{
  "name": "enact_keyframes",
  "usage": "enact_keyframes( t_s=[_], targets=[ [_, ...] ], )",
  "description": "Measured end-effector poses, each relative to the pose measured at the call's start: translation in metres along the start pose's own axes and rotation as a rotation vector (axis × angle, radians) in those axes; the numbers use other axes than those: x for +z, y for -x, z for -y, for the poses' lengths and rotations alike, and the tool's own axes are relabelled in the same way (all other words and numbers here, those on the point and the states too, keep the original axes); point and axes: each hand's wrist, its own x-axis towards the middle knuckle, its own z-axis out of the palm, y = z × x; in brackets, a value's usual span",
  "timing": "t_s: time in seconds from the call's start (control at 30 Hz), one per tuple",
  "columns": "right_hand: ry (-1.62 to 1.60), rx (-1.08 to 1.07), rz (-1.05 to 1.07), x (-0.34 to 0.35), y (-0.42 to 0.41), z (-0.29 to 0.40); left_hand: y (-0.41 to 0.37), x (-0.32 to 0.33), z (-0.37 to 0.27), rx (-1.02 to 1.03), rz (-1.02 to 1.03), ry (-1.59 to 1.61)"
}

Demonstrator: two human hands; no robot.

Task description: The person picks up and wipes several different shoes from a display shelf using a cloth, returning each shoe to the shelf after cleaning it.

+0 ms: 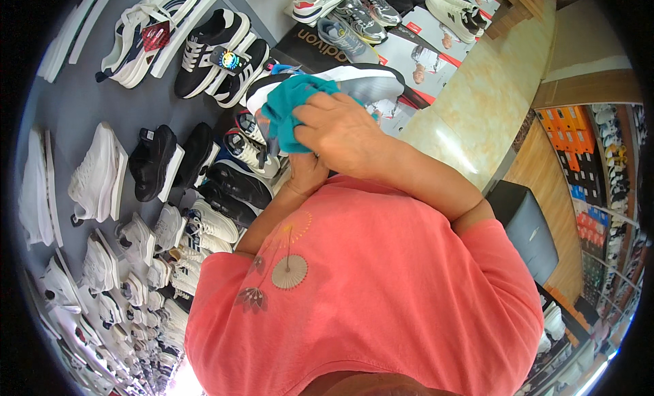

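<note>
My right hand (347, 133) is closed on a crumpled teal cloth (291, 112) and presses it against a shoe. That shoe (370, 84), with a white and grey surface and a black edge, lies crosswise beyond my hands. Below the cloth, my left hand (308, 172) is at the near side of the shoe; its fingers are mostly hidden, so its grip cannot be made out. Just left of the cloth stand black and white sneakers (212, 54), with a dark tag bearing a bright round emblem.
A grey display wall (76, 107) at the left carries many shoes on small white shelves. Beyond the hands, sneakers (357, 18) stand on shoe boxes (416, 59). A glossy stone-like surface (460, 125) runs along the right, near a black padded seat (526, 230).
</note>
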Motion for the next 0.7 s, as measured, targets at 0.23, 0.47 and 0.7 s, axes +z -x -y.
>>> enact_keyframes(
  t_s=[0.23,0.47,0.7],
  targets=[
    [0.209,0.232,0.109,-0.023,0.010,-0.015,-0.003,-0.013,-0.004,0.094,-0.154,-0.249],
    [0.464,0.489,-0.223,-0.040,0.046,-0.052,-0.008,-0.022,-0.016,-0.462,-0.331,0.273],
    [0.367,0.312,-0.405,0.004,0.031,-0.057,-0.020,-0.017,-0.040,-0.556,-0.375,0.688]
  ],
)
